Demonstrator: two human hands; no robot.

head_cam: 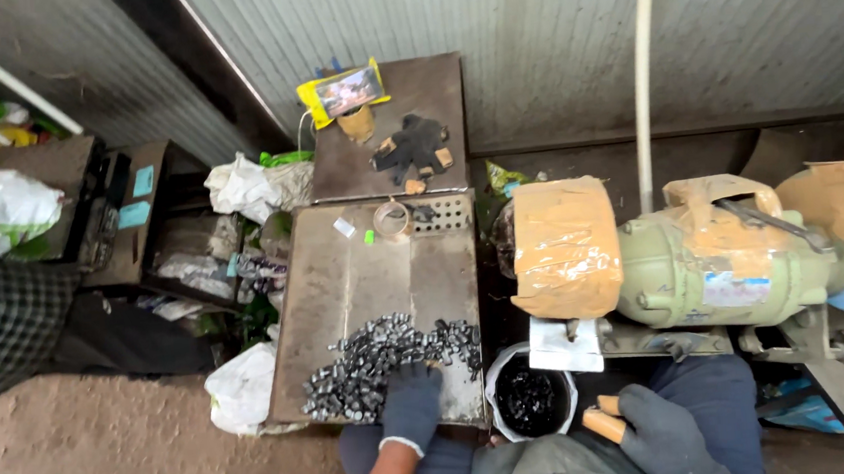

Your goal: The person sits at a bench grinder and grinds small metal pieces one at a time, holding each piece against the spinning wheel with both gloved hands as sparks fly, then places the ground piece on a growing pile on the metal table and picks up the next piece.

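Heaped small grey metal pieces (382, 363)

A small lit screen (351, 90) in a yellow casing leans against the wall at top centre. A blue-and-white rectangular label (736, 288) sits on the green motor housing, right of centre. Two teal tags (138, 196) mark the dark boxes at upper left. White plastic bags (242, 390) lie at lower left.
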